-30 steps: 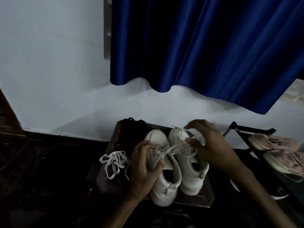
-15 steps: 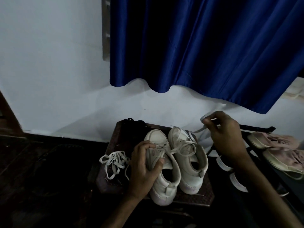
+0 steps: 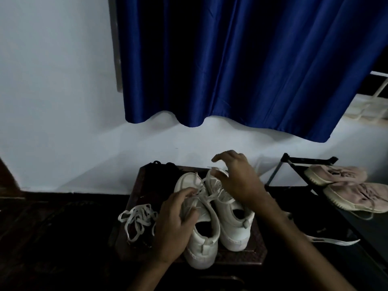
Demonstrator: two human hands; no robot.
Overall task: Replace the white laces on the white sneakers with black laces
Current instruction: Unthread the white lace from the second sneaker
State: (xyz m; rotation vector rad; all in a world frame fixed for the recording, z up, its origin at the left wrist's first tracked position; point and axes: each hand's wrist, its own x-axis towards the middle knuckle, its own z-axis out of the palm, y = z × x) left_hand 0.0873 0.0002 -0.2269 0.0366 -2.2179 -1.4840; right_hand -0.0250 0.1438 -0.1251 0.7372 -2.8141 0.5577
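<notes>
**A:** ok where are we at with these sneakers?

**B:** Both are side by side on the little dark table (image 3: pixel 258 248). Our left hand (image 3: pixel 174 225) is wrapped around the left sneaker (image 3: pixel 201 244) at the tongue. Our right hand (image 3: pixel 239 179) hovers, curled, over the right sneaker (image 3: pixel 233 223) and its white lace (image 3: pixel 209 177). We can't tell if it's pinching anything.

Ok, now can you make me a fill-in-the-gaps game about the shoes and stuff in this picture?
1. The curtain hanging behind is ____.
2. The left hand grips a white ____.
3. A loose white lace lies on the table to the ____ of the sneakers.
4. The shoes on the rack are ____.
Missing words: blue; sneaker; left; pink.
</notes>
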